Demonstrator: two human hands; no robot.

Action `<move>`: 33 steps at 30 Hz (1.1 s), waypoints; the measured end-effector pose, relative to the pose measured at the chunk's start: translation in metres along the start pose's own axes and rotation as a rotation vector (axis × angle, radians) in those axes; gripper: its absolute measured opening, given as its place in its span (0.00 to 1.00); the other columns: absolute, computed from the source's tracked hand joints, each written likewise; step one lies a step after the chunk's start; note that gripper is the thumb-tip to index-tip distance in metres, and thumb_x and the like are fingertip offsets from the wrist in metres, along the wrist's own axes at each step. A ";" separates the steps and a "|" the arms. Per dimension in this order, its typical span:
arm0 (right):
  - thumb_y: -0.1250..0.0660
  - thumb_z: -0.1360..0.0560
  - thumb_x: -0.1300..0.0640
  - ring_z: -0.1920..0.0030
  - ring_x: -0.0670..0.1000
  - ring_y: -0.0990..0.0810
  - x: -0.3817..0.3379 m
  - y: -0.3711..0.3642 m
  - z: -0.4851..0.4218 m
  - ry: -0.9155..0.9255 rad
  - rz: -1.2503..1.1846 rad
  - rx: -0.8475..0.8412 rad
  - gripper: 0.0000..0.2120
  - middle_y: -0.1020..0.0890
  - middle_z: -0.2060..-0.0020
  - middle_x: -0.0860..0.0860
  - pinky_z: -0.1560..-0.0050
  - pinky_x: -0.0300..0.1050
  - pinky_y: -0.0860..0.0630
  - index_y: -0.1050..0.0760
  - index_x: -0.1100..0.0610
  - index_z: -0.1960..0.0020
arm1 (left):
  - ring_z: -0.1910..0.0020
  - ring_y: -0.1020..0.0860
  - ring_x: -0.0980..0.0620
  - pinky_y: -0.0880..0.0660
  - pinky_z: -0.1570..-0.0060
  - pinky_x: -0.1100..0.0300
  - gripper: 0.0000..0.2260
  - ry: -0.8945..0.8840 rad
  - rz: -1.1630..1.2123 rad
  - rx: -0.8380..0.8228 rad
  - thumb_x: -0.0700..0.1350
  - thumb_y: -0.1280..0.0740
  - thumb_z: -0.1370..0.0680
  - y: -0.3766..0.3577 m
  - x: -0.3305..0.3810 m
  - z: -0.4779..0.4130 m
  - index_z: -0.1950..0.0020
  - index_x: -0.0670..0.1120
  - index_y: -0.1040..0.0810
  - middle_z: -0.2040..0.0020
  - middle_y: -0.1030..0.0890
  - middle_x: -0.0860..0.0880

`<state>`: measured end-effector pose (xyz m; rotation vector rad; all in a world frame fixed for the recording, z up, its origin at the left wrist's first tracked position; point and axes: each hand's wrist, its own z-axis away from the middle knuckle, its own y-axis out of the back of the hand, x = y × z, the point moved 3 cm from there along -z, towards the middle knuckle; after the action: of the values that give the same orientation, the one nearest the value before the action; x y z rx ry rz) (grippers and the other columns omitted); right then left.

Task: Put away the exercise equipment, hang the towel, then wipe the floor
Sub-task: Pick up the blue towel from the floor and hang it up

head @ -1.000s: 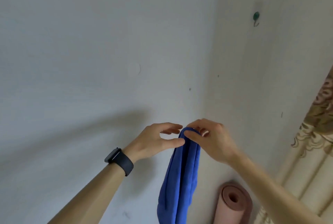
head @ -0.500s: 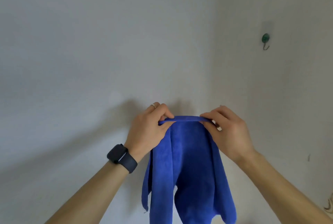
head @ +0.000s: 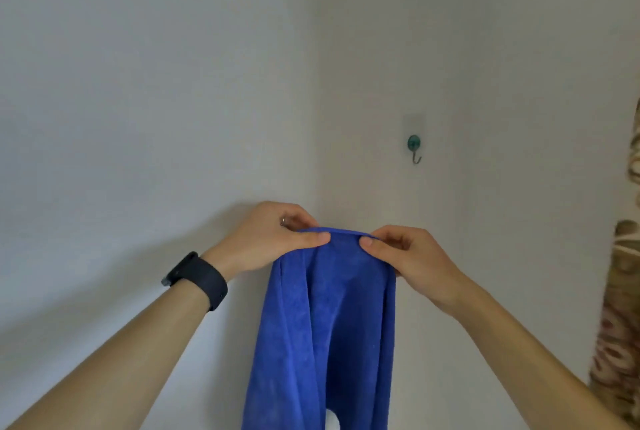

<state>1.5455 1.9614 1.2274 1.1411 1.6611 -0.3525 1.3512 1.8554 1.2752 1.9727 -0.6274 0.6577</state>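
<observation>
Blue towel (head: 325, 318) hangs between my left hand (head: 273, 239) and right hand (head: 405, 256), both pinching its top edge. Hook (head: 414, 149) sits at one o'clock; bunched cloth could slip off its small tip.

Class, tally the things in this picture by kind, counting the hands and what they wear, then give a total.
hands: 2, the left hand and the right hand
towel: 1
hook: 1
watch: 1
ring: 1
curtain: 1
total: 7
</observation>
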 end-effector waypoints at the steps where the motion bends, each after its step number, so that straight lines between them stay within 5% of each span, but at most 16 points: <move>1: 0.29 0.23 0.52 0.54 0.49 0.15 -0.005 0.014 -0.007 0.030 0.002 0.044 0.08 0.13 0.56 0.50 0.52 0.40 0.20 0.16 0.56 0.52 | 0.59 0.18 0.58 0.26 0.62 0.71 0.08 -0.025 -0.017 0.037 0.52 0.23 0.29 -0.003 0.010 -0.012 0.55 0.50 0.15 0.59 0.15 0.53; 6: 0.26 0.26 0.53 0.53 0.50 0.15 -0.020 0.082 -0.044 0.082 -0.210 0.213 0.09 0.13 0.54 0.54 0.46 0.49 0.20 0.16 0.59 0.52 | 0.64 0.22 0.64 0.30 0.66 0.75 0.08 -0.159 -0.046 0.268 0.55 0.22 0.30 -0.020 0.065 -0.071 0.59 0.53 0.18 0.61 0.18 0.56; 10: 0.25 0.27 0.49 0.54 0.45 0.15 -0.019 0.125 -0.083 0.150 -0.058 0.475 0.07 0.13 0.58 0.45 0.48 0.44 0.19 0.14 0.52 0.55 | 0.59 0.21 0.56 0.24 0.60 0.59 0.08 -0.202 -0.386 0.407 0.58 0.30 0.25 -0.045 0.098 -0.112 0.53 0.55 0.21 0.59 0.20 0.56; 13: 0.25 0.29 0.46 0.54 0.45 0.17 -0.010 0.144 -0.113 0.099 0.046 0.592 0.06 0.14 0.59 0.43 0.46 0.47 0.20 0.16 0.48 0.57 | 0.58 0.23 0.49 0.29 0.63 0.57 0.08 -0.177 -0.565 0.440 0.57 0.34 0.22 -0.069 0.111 -0.137 0.48 0.54 0.26 0.55 0.20 0.53; 18: 0.24 0.31 0.47 0.54 0.50 0.17 0.008 0.152 -0.135 0.074 0.035 0.579 0.06 0.15 0.58 0.47 0.50 0.52 0.18 0.20 0.46 0.58 | 0.63 0.26 0.49 0.37 0.70 0.60 0.04 -0.003 -0.560 0.452 0.51 0.34 0.23 -0.088 0.108 -0.155 0.53 0.52 0.26 0.58 0.22 0.51; 23: 0.26 0.28 0.50 0.54 0.51 0.16 0.026 0.146 -0.123 0.025 0.026 0.479 0.04 0.15 0.59 0.47 0.53 0.49 0.18 0.19 0.48 0.59 | 0.66 0.28 0.50 0.36 0.69 0.58 0.10 -0.060 -0.686 0.453 0.56 0.39 0.19 -0.108 0.092 -0.143 0.52 0.50 0.28 0.63 0.27 0.52; 28: 0.33 0.21 0.48 0.57 0.43 0.18 0.043 0.112 -0.084 0.173 0.022 0.626 0.02 0.17 0.57 0.42 0.59 0.37 0.23 0.22 0.45 0.49 | 0.58 0.21 0.50 0.31 0.65 0.57 0.13 -0.201 -0.718 0.410 0.56 0.45 0.16 -0.137 0.066 -0.116 0.35 0.55 0.30 0.49 0.20 0.54; 33: 0.36 0.19 0.49 0.40 0.42 0.23 0.089 0.072 -0.037 0.255 0.181 0.569 0.19 0.23 0.39 0.37 0.40 0.46 0.23 0.32 0.41 0.29 | 0.48 0.22 0.51 0.25 0.55 0.55 0.23 -0.225 -0.649 0.344 0.54 0.41 0.19 -0.170 0.027 -0.071 0.24 0.54 0.37 0.40 0.21 0.53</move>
<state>1.5823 2.0685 1.1872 1.8082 1.7064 -0.6077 1.4688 1.9877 1.2191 2.4134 0.0291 0.1437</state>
